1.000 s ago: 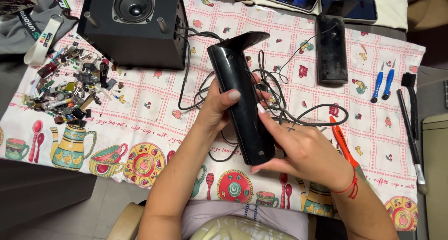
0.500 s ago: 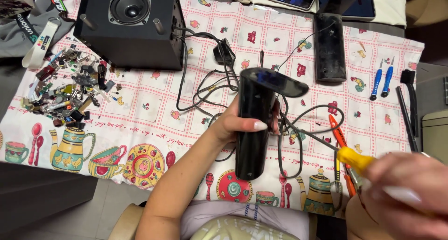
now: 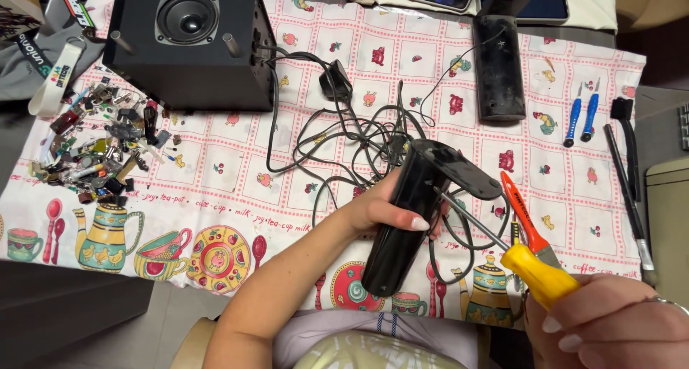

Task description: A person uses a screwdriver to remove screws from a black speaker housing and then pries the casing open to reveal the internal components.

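Here left hand (image 3: 384, 211) grips black speaker (image 3: 409, 218), tilted above cables (image 3: 359, 143). Right hand (image 3: 610, 326) closed on yellow screwdriver (image 3: 517, 258); tip touches speaker beside left fingers.

A glossy black plastic speaker casing (image 3: 409, 225), smooth and lightly reflective, is gripped by the left hand (image 3: 380, 211). A screwdriver (image 3: 520, 258) with a smooth yellow plastic handle and a thin bright metal shaft is held in the right hand (image 3: 610, 326). Printed cloth, matt and slightly creased, is seen as the table cover (image 3: 237, 190). Near its far left corner a matt black speaker box (image 3: 190, 43) is set. Thin black rubbery cables (image 3: 344, 139) are tangled mid-cloth. Small metal and plastic parts (image 3: 100, 147) are heaped at its left edge.
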